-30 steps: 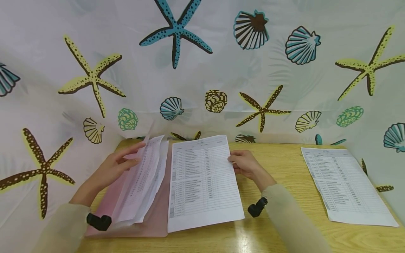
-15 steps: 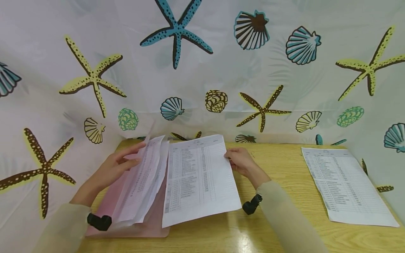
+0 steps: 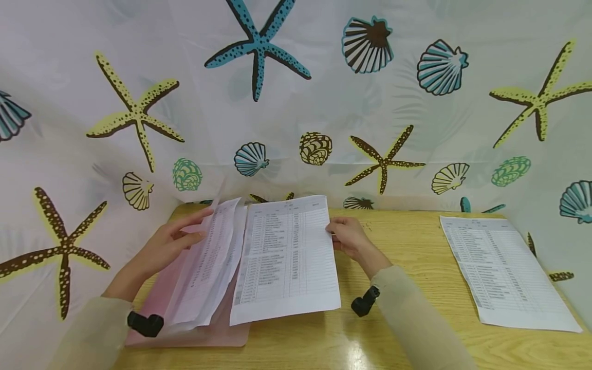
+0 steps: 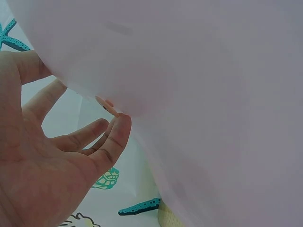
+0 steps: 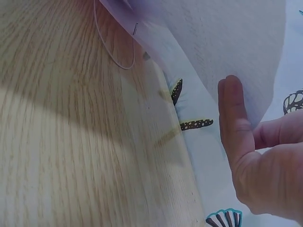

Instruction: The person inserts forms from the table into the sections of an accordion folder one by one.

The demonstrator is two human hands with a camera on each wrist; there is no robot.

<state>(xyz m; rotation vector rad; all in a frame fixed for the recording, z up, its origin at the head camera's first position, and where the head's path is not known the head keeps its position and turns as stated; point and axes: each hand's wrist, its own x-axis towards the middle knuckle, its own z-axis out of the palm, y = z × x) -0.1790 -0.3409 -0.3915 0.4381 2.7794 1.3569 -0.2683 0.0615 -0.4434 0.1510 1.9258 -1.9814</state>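
A pink plastic folder (image 3: 226, 335) lies spread on the left of the table, its translucent cover (image 4: 199, 104) raised with several printed sheets (image 3: 215, 252) leaning beside it. My left hand (image 3: 166, 244) grips the edge of that cover, fingertips right at the rim in the left wrist view. At the center, my right hand (image 3: 350, 237) pinches the right edge of a printed table sheet (image 3: 289, 257). This sheet is tilted, its lower edge lifted off the table and its left side over the folder. From below, the right wrist view shows its underside (image 5: 227, 52) above my fingers.
Another printed sheet (image 3: 504, 272) lies flat on the right of the wooden table (image 3: 398, 226). A curtain (image 3: 296, 113) patterned with starfish and shells closes off the back and sides. A thin white loop (image 5: 118, 65) hangs near the folder in the right wrist view.
My right hand has moved left with the printed sheet, bringing it further over the folder and lifting its lower edge. My left hand has stayed in place at the cover.
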